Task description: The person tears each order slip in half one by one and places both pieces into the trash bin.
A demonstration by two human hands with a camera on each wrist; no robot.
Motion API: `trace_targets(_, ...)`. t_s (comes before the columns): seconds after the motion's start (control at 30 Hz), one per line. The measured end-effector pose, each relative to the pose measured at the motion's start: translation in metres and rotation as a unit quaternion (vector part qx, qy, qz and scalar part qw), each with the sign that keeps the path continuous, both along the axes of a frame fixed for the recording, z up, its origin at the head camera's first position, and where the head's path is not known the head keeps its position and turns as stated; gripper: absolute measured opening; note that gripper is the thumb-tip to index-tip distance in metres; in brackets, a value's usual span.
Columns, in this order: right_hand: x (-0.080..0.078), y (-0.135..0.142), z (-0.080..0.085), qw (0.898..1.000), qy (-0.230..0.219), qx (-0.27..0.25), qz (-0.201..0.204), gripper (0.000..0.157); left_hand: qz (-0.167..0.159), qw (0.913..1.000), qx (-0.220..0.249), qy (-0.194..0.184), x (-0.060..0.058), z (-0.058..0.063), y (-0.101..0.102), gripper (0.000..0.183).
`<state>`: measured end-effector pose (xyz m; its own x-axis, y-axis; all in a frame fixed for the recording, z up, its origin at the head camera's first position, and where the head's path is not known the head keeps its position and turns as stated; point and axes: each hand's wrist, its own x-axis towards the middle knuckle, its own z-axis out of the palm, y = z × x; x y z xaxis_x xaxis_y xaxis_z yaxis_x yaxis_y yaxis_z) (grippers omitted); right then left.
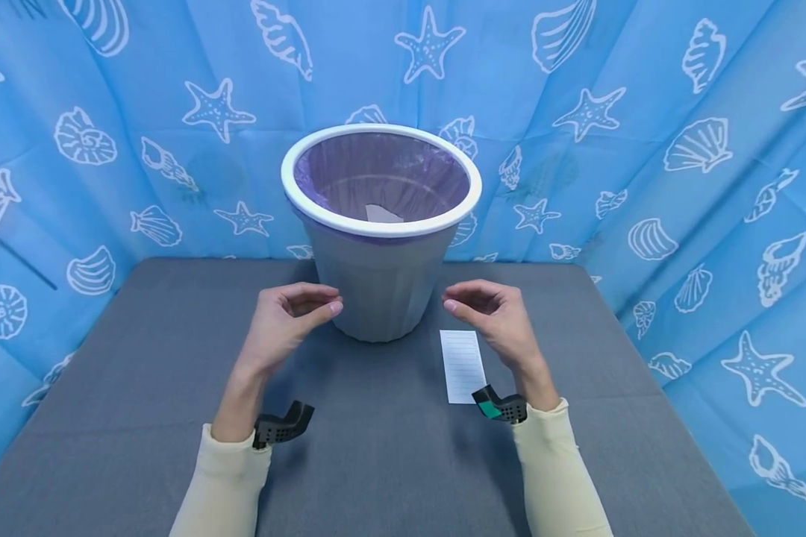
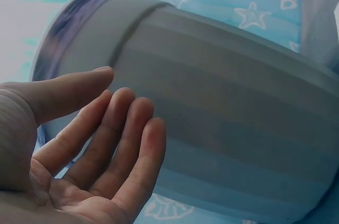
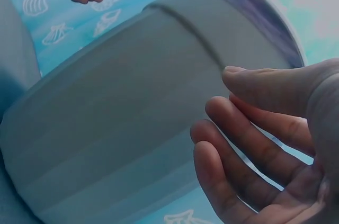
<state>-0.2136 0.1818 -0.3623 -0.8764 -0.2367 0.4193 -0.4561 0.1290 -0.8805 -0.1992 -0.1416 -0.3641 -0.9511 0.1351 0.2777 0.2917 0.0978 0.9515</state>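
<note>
A grey trash can with a white rim and a purple bag lining stands at the back of the table. Inside it lies a whitish piece, partly hidden by the rim. To the can's left my left hand hovers, fingers loosely bent and holding nothing. My right hand mirrors it on the other side, its fingers also loosely bent around nothing. Beneath the right hand a white lined slip of paper lies flat on the table. In both wrist views the can's ribbed side fills the space behind the fingers.
The table has a grey cloth cover. A blue curtain with white shells and starfish hangs behind it and along both sides. Each wrist carries a black camera mount, and the right one has a green patch.
</note>
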Motion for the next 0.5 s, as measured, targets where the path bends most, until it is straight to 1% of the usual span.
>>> trace_targets(0.17, -0.004, 0.004, -0.006, 0.999, -0.01, 0.03, -0.016, 0.021, -0.006, 1.0, 0.001, -0.004, 0.001, -0.002, 0.004, 0.028)
trace_targets(0.27, -0.01, 0.007, -0.013, 0.997, -0.032, 0.061, -0.033, 0.021, -0.015, 0.9999, 0.003, -0.004, 0.002, -0.003, 0.01, 0.027)
trace_targets(0.4, -0.019, 0.011, -0.025, 0.99, -0.074, 0.103, -0.053, 0.024, -0.034, 0.9994, 0.003, -0.008, 0.002, -0.006, 0.021, 0.027)
trace_targets(0.5, -0.025, 0.015, -0.037, 0.984, -0.098, 0.137, -0.061, 0.027, -0.05, 0.9987, 0.0, -0.012, 0.001, -0.012, 0.031, 0.027)
